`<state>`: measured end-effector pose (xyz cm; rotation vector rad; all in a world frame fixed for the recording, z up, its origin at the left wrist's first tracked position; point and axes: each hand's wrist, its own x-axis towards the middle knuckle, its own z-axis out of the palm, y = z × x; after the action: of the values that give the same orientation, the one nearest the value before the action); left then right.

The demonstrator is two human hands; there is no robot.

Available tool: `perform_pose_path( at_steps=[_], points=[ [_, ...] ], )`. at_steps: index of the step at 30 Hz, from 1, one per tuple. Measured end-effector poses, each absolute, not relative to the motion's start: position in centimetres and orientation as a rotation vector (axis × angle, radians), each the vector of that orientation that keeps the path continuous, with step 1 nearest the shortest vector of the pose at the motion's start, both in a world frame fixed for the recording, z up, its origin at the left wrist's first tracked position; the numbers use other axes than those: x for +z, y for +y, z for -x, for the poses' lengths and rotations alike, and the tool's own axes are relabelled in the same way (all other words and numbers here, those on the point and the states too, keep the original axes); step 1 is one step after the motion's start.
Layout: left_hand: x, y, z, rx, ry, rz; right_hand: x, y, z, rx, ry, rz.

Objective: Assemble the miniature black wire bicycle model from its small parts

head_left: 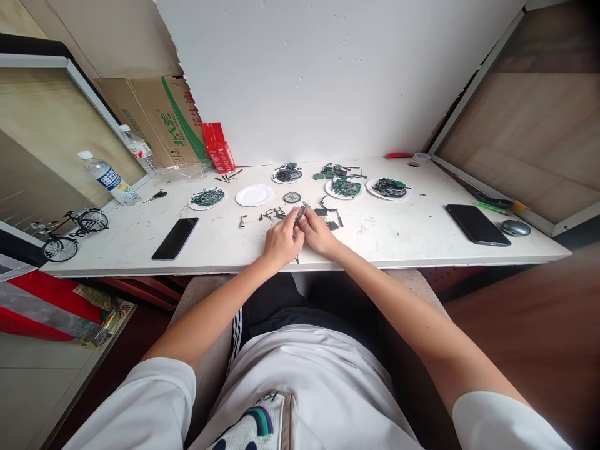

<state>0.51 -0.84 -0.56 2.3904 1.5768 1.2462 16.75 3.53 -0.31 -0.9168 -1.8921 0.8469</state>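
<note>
Left hand [281, 240] curled, fingertips pinched on a small dark part [300, 215]; my right hand [319, 232] grips the same part from the other side. Part is held just above the white table [412, 240], near its front edge, centre. Across the table, left to right: finished model bicycle [70, 234]; water bottle [109, 179] lying tilted; black phone [175, 238]; paper plate of green parts [207, 199]; empty paper plate [254, 195]; loose small wheel [292, 197] just beyond my hands; two more filled plates [388, 188]; second phone [477, 225]; grey mouse [515, 228].
</note>
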Motion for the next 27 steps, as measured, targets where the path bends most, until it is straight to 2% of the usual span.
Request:
perform_pose_path(
  at_steps=[16, 27],
  points=[
    [-0.8, -0.3, -0.1, 1.34, 1.443, -2.348, -0.6, 3.7, -16.7, 0.794, -1.89, 0.864],
    [-0.5, -0.3, 0.0, 1.352, 1.536, -2.255, 0.5, 2.8, -16.5, 0.935, -1.805, 0.829]
  ],
)
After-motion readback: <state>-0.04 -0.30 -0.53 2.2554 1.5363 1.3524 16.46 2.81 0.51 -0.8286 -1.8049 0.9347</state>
